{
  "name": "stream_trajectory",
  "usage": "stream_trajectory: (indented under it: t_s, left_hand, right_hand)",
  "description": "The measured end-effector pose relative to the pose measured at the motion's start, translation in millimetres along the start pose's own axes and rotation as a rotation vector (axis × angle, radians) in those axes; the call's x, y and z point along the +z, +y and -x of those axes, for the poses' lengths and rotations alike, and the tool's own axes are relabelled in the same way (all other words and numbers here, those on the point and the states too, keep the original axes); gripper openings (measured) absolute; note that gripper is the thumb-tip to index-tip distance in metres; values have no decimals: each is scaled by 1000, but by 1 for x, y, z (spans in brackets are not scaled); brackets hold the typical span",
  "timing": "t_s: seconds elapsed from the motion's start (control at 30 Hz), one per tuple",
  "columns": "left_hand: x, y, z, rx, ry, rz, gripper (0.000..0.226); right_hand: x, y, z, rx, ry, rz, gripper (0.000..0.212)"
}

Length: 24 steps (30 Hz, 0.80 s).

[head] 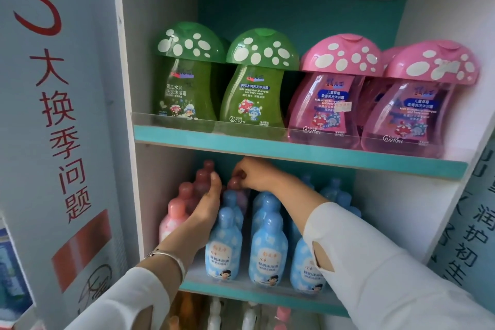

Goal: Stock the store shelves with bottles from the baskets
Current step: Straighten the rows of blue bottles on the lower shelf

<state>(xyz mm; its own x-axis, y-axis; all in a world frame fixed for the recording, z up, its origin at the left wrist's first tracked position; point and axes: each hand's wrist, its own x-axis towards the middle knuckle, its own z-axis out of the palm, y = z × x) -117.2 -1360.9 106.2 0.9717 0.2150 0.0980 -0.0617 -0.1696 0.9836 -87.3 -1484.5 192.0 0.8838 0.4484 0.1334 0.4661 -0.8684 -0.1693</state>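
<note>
Two hands are in the lower bay, above the lower teal-edged shelf board (257,296).

Right hand (257,177): the deeper of the two, extended toward 12 o'clock just under the upper teal-edged shelf board (294,151). Its fingertips (242,175) are curled in a narrow pinch on the rounded cap of a dusky-pink plastic bottle (235,184). Only the cap and neck show. The body and base are hidden behind the pale-blue cloud-printed bottles (225,244), so I cannot tell whether it stands on the board or hangs from my grip. Long axis: upright, cap on top, no tilt that I can see.

Left hand (207,203): nearer to me, at about 7 o'clock from the pinched cap and just beside it. Fingers straight, holding nothing, touching the file of salmon-pink round-capped bottles (178,209) that runs along the left wall toward 12 o'clock.

Key relation: the held bottle sits far back in the bay, at 3 o'clock from the rear of the pink file and at 12 o'clock behind the leftmost blue file.

Judgement: the step in hand is seating this bottle at the back. The move calls for a straight drop along the bottle's own axis by the right hand, with the left steadying the pink file.

Risk: cap clearance under the upper board looks slim.

No basket in view.
</note>
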Motion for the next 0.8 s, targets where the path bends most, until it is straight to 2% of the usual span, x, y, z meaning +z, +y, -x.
stream_trajectory:
  t_s: [0.03,0.1,0.13,0.17,0.3,0.33,0.37,0.43,0.5,0.6,0.67,0.73,0.8]
  left_hand:
    - [-1,0,-4,9,51,1,81]
    - [-2,-3,-6,82,136,-155,64]
    - [-2,5,2,60,111,-131,49]
    - [-2,0,0,109,97,-204,38]
    - [-2,5,5,181,-58,-239,47]
    - [-3,10,10,154,-97,-160,48]
    - [-3,8,9,201,-114,-149,47]
    - [-6,14,18,225,-78,-125,41]
    - [-8,18,23,206,-41,-35,36]
    - [-19,29,39,144,-44,10,23]
    - [-28,33,46,182,-32,-54,26]
    - [-38,26,48,254,6,-250,41]
    - [-43,23,57,301,52,-386,31]
  right_hand:
    - [0,0,0,-4,-7,-6,17]
    - [-2,0,0,-13,-24,-26,17]
    - [-3,0,1,-13,-28,-34,18]
    - [-3,1,2,-13,-29,-42,19]
    - [0,6,5,3,-22,-85,20]
    - [1,7,6,15,-13,-106,18]
    - [3,8,6,28,-1,-128,16]
    - [6,9,8,57,26,-151,15]
    - [7,5,11,87,40,-140,22]
    - [5,-1,15,91,30,-87,20]
    - [3,-5,16,100,33,-67,20]
    - [5,-7,16,120,56,-45,21]
    - [9,-10,17,144,89,-21,20]
